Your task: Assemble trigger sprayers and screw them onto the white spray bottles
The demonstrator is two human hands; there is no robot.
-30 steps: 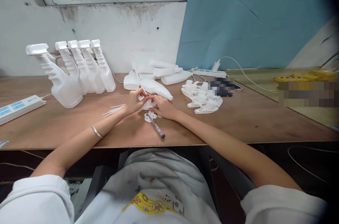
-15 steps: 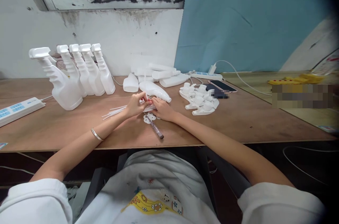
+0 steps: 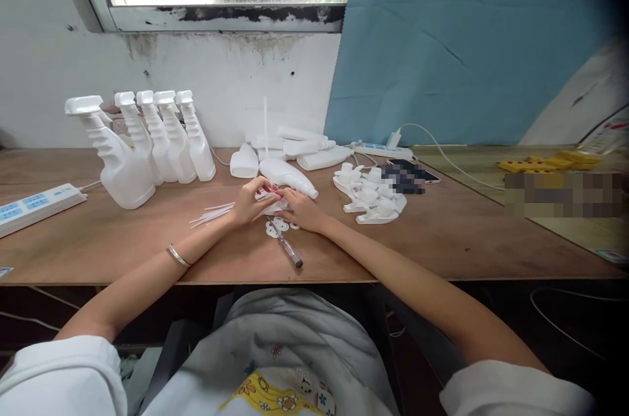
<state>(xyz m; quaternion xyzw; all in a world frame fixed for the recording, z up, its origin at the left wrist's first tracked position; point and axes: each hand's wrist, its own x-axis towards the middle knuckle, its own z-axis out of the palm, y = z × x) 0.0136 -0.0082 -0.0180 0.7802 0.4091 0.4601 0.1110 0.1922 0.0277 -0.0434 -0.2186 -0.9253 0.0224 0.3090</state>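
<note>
Evidently, the brown wooden tabletop (image 3: 393,247) is laid out around the person's two hands. At far left lies a long white plastic power strip with blue socket faces (image 3: 38,208), clear of the working spot. Next, five translucent white plastic spray bottles with ribbed necks (image 3: 126,179) stand upright on their own bases, bunched near the wall, presumably to save room in front.

Beside the left forearm, a loose bundle of thin white tubes (image 3: 211,214) lies flat, apparently for easy reach. The left hand (image 3: 248,202) has its fingers bent and drawn in toward the other hand; whether they pinch anything cannot be told. Above it rises a slender white upright tube (image 3: 266,124), its lower end lost against white plastic. A small white plastic piece (image 3: 276,207) is at the centre, under both hands and largely covered, probably steadied from two sides.

Just below lie flat white discs (image 3: 272,230) and a slim clear-handled tool (image 3: 289,251), its handle toward the body, a convenient direction for pickup. Behind, smooth white plastic bottles (image 3: 287,174) lie on their sides. The right hand (image 3: 301,208) has its fingers close together, reaching the piece; their grip cannot be confirmed. Farther right, white plastic spray heads (image 3: 373,194) sit heaped apart, seemingly kept separate.
</note>
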